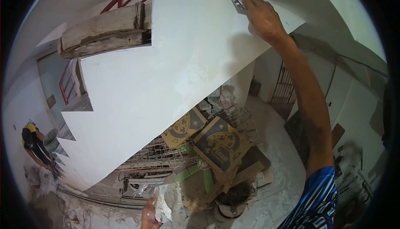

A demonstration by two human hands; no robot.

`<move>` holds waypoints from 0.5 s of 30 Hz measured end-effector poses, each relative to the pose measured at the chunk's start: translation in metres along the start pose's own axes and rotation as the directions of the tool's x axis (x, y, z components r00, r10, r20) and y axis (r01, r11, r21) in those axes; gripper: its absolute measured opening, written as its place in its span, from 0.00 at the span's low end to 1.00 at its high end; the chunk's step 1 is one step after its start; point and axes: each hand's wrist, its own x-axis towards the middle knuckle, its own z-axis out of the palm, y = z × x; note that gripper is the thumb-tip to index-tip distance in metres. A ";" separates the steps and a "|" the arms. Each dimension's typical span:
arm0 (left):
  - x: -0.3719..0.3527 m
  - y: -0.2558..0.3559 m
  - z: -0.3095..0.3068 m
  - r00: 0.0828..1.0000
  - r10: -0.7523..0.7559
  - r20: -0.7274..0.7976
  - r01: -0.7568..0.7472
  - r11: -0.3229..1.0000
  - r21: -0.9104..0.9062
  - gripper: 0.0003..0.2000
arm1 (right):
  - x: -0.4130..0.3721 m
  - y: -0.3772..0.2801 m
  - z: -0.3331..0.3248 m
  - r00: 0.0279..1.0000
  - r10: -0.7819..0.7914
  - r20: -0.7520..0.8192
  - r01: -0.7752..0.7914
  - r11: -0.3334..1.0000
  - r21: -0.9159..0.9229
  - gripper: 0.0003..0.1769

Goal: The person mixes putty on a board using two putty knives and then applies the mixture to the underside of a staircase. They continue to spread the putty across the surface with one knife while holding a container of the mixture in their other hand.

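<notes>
My right hand (263, 19) is raised at the upper right, its fingers closed on a flat putty scraper (236, 1). The scraper's blade lies against the white side wall of a staircase (137, 91), near the top. Low in the view, my left hand (149, 215) grips a flat plate whose handle is hidden. A thick heap of white putty (168, 202) covers much of that plate. Smooth, slightly shiny patches show on the white wall left of the scraper.
Pizza boxes (223, 143) lie on wire mesh and scrap below the stair. A bucket (232, 204) stands near them. Rough wooden boards (104, 33) rest on the upper steps. Another person (34, 143) bends at the far left beside a grey bucket (51, 139).
</notes>
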 end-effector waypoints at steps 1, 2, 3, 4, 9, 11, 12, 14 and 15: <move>0.001 -0.001 0.004 1.000 0.011 0.002 -0.011 1.000 0.012 0.23 | -0.003 -0.002 0.007 1.000 -0.008 -0.024 0.007 1.000 -0.026 0.33; -0.001 -0.002 0.010 1.000 0.020 0.002 -0.021 1.000 0.023 0.23 | -0.005 -0.002 0.012 1.000 -0.005 -0.015 0.004 1.000 -0.031 0.35; -0.003 -0.001 0.016 1.000 0.028 0.002 -0.028 0.999 0.036 0.23 | -0.007 -0.003 0.014 1.000 -0.001 -0.005 0.001 0.999 -0.036 0.38; -0.004 0.000 0.022 1.000 0.002 -0.003 -0.002 1.000 0.020 0.23 | -0.010 -0.004 0.018 1.000 0.003 0.007 -0.003 0.999 -0.042 0.41; -0.002 0.006 0.040 0.995 -0.103 -0.014 0.102 0.994 -0.037 0.25 | -0.051 -0.036 0.033 0.996 -0.050 -0.069 0.040 0.989 -0.140 0.35; 0.010 0.001 0.023 0.995 -0.094 -0.023 0.095 0.995 0.025 0.25 | -0.074 -0.057 0.034 0.998 -0.029 -0.052 0.022 0.991 -0.134 0.32; 0.014 -0.002 0.015 0.996 -0.080 -0.027 0.082 0.994 0.074 0.25 | -0.086 -0.068 0.032 0.999 -0.025 -0.042 0.019 0.992 -0.128 0.32; 0.013 -0.004 0.026 0.998 -0.070 -0.005 0.070 0.995 0.067 0.25 | -0.112 -0.091 0.029 1.000 -0.011 -0.018 0.009 0.994 -0.108 0.31; 0.013 -0.005 0.023 0.999 -0.014 0.041 0.006 0.982 0.188 0.25 | -0.124 -0.102 0.029 1.000 -0.004 -0.004 0.004 0.996 -0.094 0.30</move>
